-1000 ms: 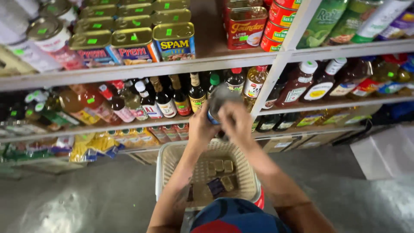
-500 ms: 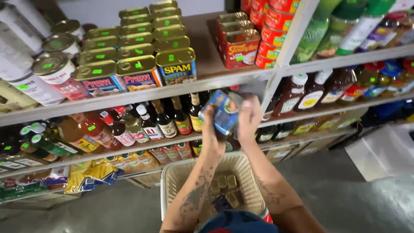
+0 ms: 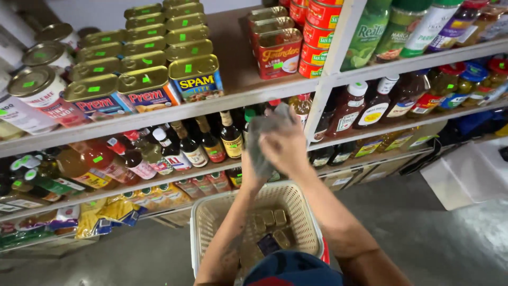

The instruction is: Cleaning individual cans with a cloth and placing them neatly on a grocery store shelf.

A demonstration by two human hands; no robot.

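Note:
My two hands are raised together above a cream plastic basket [image 3: 207, 218], in front of the bottle shelf. A grey cloth [image 3: 260, 133] is bunched between them. My right hand [image 3: 286, 150] presses on the cloth from the right. My left hand [image 3: 247, 176] grips it from below and is mostly hidden by it. Whatever the cloth wraps is hidden from view. Several gold rectangular tins [image 3: 271, 219] and one dark one lie in the basket.
The top shelf [image 3: 238, 98] carries rows of rectangular meat tins [image 3: 194, 79], round cans [image 3: 37, 87] at left and red cans [image 3: 320, 32] at right. Sauce bottles [image 3: 185, 145] line the middle shelf. Packets [image 3: 106, 212] fill the lowest shelf. A white box [image 3: 465, 175] stands on the grey floor at right.
Half a second ago both hands held a blue tin up by the shelf. The hands have dropped slightly and the grey cloth now covers what they hold.

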